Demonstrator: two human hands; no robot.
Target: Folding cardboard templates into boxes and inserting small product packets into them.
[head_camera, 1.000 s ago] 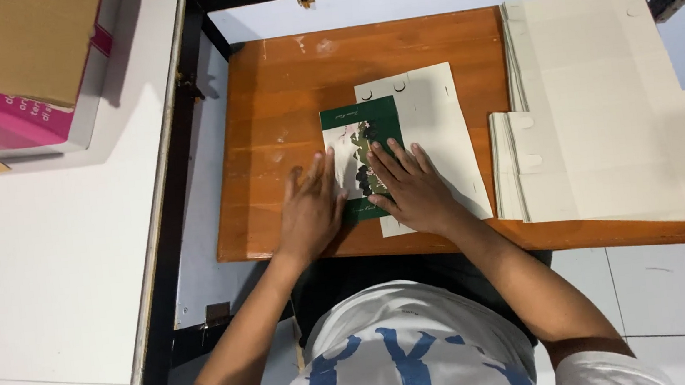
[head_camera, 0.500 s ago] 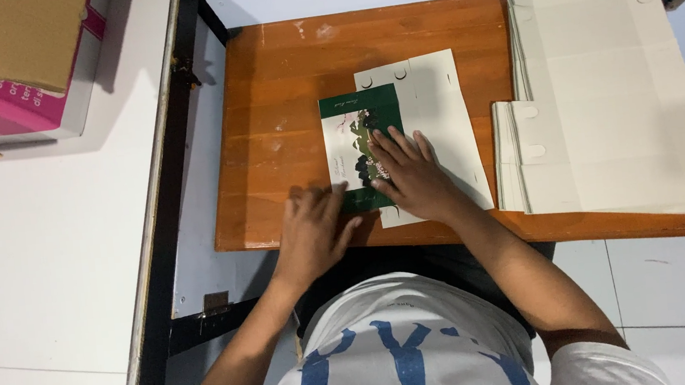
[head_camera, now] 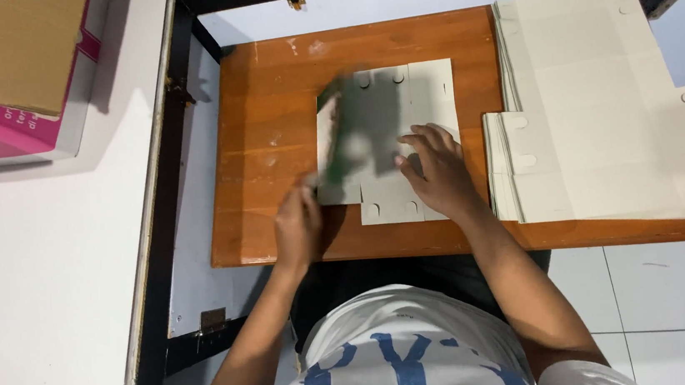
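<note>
Nearest, the left hand (head_camera: 299, 226) pinches the lower left corner of a flat grey carton blank (head_camera: 392, 142) on the orange tabletop (head_camera: 267, 99). The right hand (head_camera: 439, 171) presses it, fingers spread. A green panel blurs across it. Farther right lies a stack of blanks (head_camera: 602, 100).

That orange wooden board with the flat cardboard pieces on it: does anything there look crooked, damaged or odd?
Nothing looks damaged or spilled. The flat pale cardboard blank lies square on the orange wooden board; its green-printed flap is only motion-blurred by the left hand. The right hand presses the blank flat. The stack of pale blanks sits tidy.
</note>
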